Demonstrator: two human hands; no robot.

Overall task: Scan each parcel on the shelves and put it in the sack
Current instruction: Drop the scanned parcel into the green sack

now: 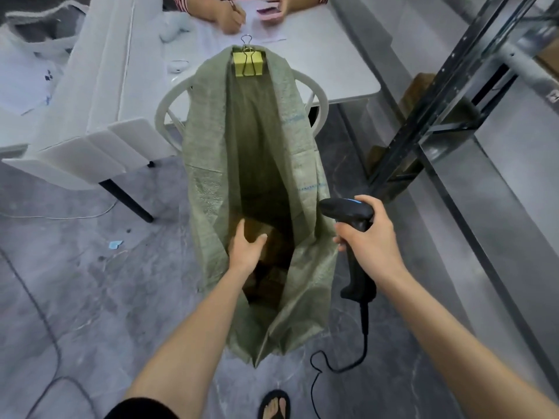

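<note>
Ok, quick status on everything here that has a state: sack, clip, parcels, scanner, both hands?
sack: open, top edge clipped up.
binder clip: clamped on the sack's top edge.
parcels: lying inside the sack.
left hand: in the sack mouth, on a parcel; grip unclear.
right hand: gripping the scanner.
scanner: held beside the sack, blue light showing, cable attached.

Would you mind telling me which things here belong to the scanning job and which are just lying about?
Job: sack, binder clip, parcels inside it, scanner in right hand, left hand, shelving.
Lying about: table, white pads, blue scrap, white cable.
</note>
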